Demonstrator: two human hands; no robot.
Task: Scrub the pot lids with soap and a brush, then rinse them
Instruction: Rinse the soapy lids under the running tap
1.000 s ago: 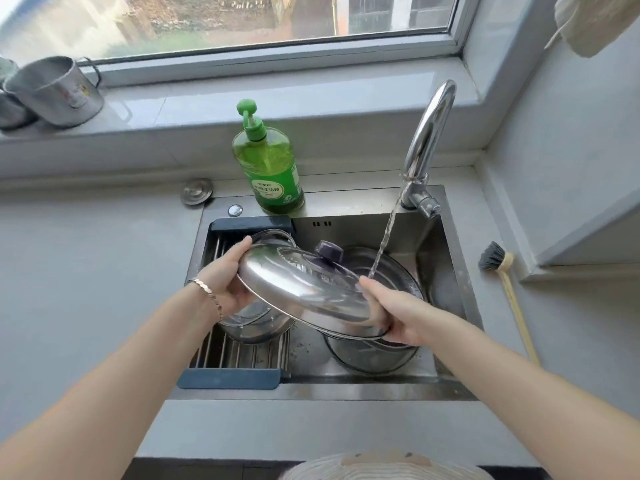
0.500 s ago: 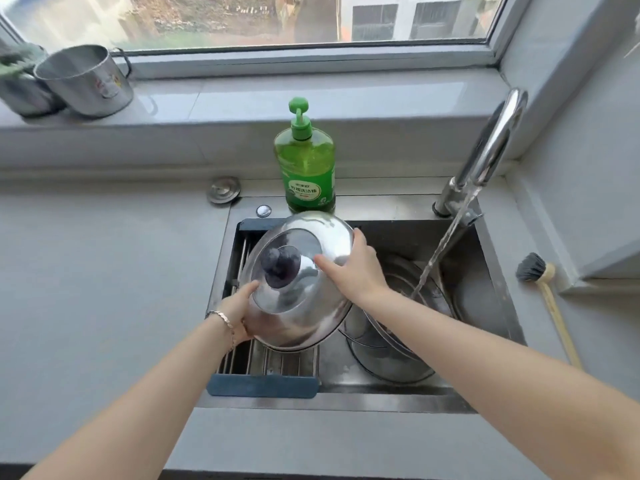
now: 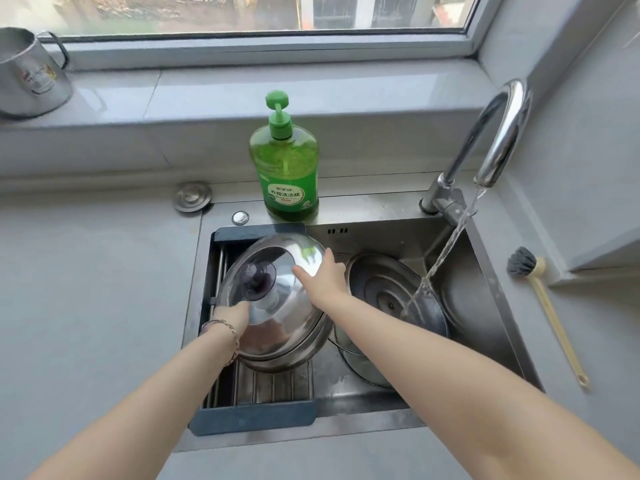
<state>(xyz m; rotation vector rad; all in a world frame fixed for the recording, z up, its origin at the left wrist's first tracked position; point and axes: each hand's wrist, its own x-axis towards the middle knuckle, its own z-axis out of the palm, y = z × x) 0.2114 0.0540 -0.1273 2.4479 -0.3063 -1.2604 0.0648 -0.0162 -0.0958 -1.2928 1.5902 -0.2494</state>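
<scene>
A steel pot lid (image 3: 287, 327) with a dark knob lies knob-up on the drain rack (image 3: 256, 415) at the left of the sink (image 3: 491, 327). It rests on top of another steel lid (image 3: 301, 360), of which only the rim shows. My left hand (image 3: 232, 315) grips the top lid's near-left rim. My right hand (image 3: 323, 277) holds its far-right rim, thumb on top. A further lid (image 3: 381, 289) lies in the basin, and water (image 3: 446, 247) from the tap (image 3: 502, 133) falls on it. The brush (image 3: 550, 306) lies on the counter to the right.
A green soap bottle (image 3: 284, 174) stands behind the sink. A sink plug (image 3: 192, 196) lies on the counter to its left. A metal mug (image 3: 27, 77) sits on the window sill at far left. A wall corner rises close on the right.
Both hands carried the lid left, away from the water stream, turned it knob-up and lowered it onto the lid on the rack. The tap keeps running.
</scene>
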